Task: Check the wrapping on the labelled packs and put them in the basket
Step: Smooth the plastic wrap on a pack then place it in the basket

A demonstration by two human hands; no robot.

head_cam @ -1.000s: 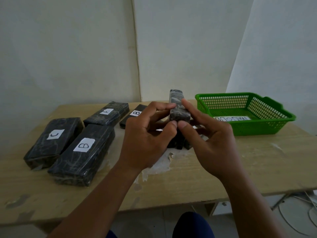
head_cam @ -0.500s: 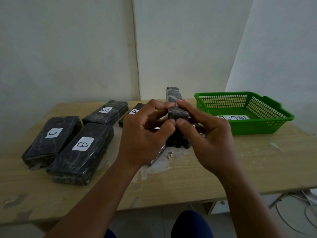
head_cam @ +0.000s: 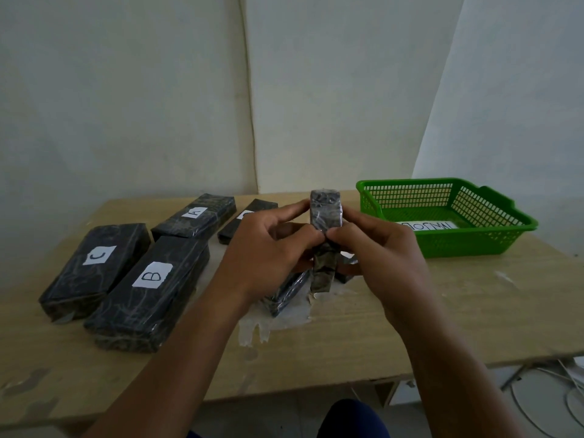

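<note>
- Four labelled packs (head_cam: 147,292) lie at your left; one basket (head_cam: 448,245) on the desk (head_cam: 442,311).
- Your left hand (head_cam: 265,257) and right hand (head_cam: 376,257) both pinch the upright pack (head_cam: 325,210).

Your wooden table (head_cam: 410,314) carries wrapped black packs left of your fingers: C (head_cam: 94,267), B (head_cam: 148,289), A (head_cam: 196,216) and one (head_cam: 246,222) with its label hidden. The green basket (head_cam: 442,245) sits right; another pack (head_cam: 287,292), perhaps two, lies beneath them.
</note>
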